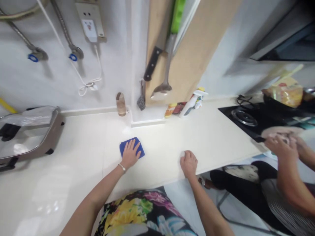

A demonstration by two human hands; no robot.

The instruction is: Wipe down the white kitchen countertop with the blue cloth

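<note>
The person's left hand [131, 154] is lying flat just left of the frame's middle, its fingers spreading open and pressing on a blue cloth [122, 149] — it is covering the cloth rather than clutching it. The cloth is resting on the pale countertop [152, 141], its corners showing around the hand. A bracelet [121, 167] is circling the left wrist. Right of the frame's middle, the right hand [189, 164] is resting near the counter's front edge, its fingers curling in like a loose fist; whether it is gripping anything, I cannot tell.

Above the cloth, a brownish bottle [120, 105] is standing near the wall. At upper centre, a black-handled knife [152, 64] and a metal ladle [168, 62] are hanging in front of a wooden board [192, 59]. At the left edge, a wide pan [52, 131] is sitting on the counter, plastic lying over its top. On the far right, a co-worker's hands [282, 146] are holding something blurred beside a black hob [227, 113].
</note>
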